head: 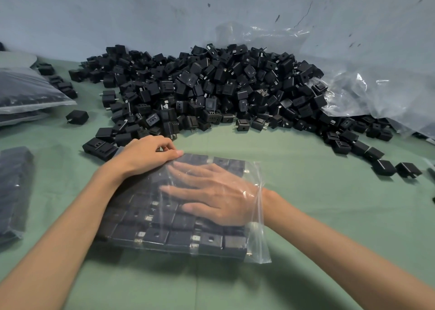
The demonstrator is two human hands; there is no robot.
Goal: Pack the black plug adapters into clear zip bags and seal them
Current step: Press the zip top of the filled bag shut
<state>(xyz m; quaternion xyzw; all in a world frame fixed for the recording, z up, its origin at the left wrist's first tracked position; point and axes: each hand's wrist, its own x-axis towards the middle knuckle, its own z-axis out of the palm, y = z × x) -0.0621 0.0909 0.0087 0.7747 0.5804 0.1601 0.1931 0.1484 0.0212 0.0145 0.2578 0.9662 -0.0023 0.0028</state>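
Right hand flat-fingered inside the full, unsealed zip bag, left hand pinching its corner; upper-centre adapter pile awaits.

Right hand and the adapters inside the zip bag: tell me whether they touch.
Touching. The head view shows the right hand inside the zip bag, fingers flat on the packed adapters.

Place: we're in a small packing workshop | centre top: a heap of loose black adapters dumped straight on the green table | upper right: big clear sack against a scuffed grey wall | left edge: filled bags stacked flat | centre: open bag, adapters in tidy rows
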